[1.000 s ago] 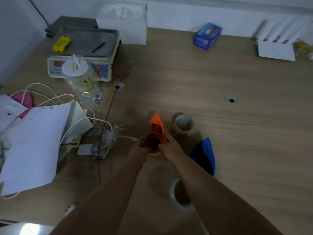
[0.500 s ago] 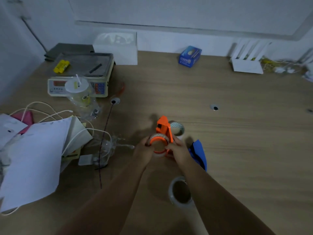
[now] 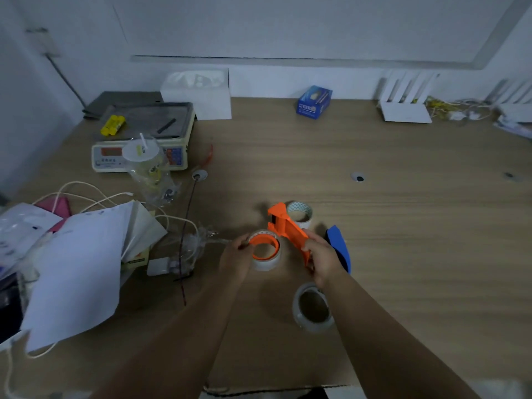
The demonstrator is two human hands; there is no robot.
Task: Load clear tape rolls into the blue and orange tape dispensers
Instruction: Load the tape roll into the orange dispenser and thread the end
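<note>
The orange tape dispenser (image 3: 285, 226) is held above the wooden table, tilted, its blade end pointing away from me. My right hand (image 3: 322, 259) grips its handle. A clear tape roll (image 3: 266, 262) sits around the dispenser's orange ring, and my left hand (image 3: 236, 256) pinches that roll at its left edge. The blue tape dispenser (image 3: 339, 249) lies on the table just right of my right hand, partly hidden by it. A second clear roll (image 3: 300, 214) stands behind the orange dispenser. A third clear roll (image 3: 312, 308) lies near my right forearm.
At the left are loose papers (image 3: 77, 269), white cables (image 3: 86, 194) and a bagged plastic cup (image 3: 144, 159) in front of a weighing scale (image 3: 138, 136). A small blue box (image 3: 313, 102) and white boxes stand along the back wall. Cable holes (image 3: 357, 177) dot the table.
The orange dispenser with the roll on its ring has turned so its side faces me. My right hand has slid from the ring to the handle. My head has lifted, showing more wall.
</note>
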